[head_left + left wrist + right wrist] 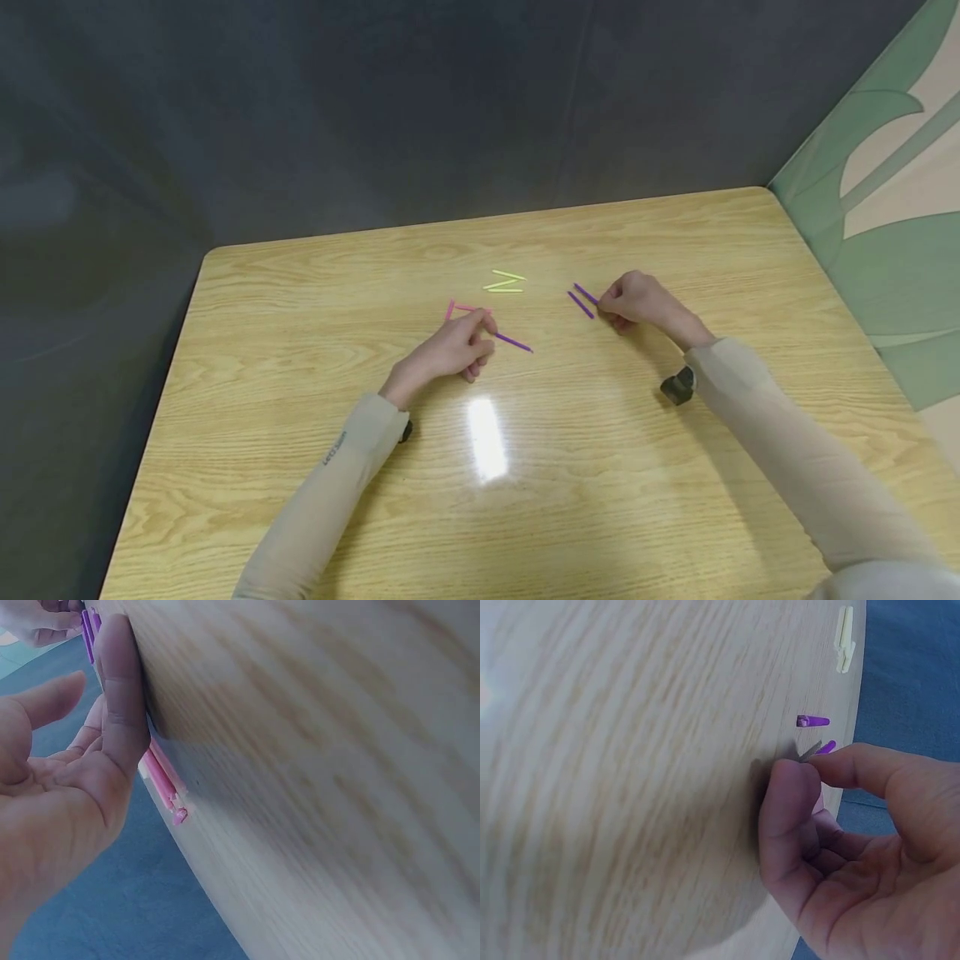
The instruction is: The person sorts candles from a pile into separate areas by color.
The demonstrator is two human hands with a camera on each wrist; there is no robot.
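Observation:
My right hand [633, 300] pinches one end of a thin purple stick [585, 292] between thumb and forefinger. Its tip [826, 748] shows past the fingers in the right wrist view. Beside it lies a second purple stick [581, 305], roughly parallel. To the left, my left hand [453, 346] stretches its forefinger down to the table, the thumb apart from it. That fingertip is right at the end of a third purple stick [515, 342]. Pink sticks [471, 309] lie just beyond this hand, partly hidden by it; the left wrist view shows their ends [161, 776] under the fingers.
Yellow-green sticks [505, 283] form a zigzag between the hands, farther back. The wooden table [300, 333] ends at a dark covering [450, 108] behind it. A green patterned surface [900, 233] stands at the right edge.

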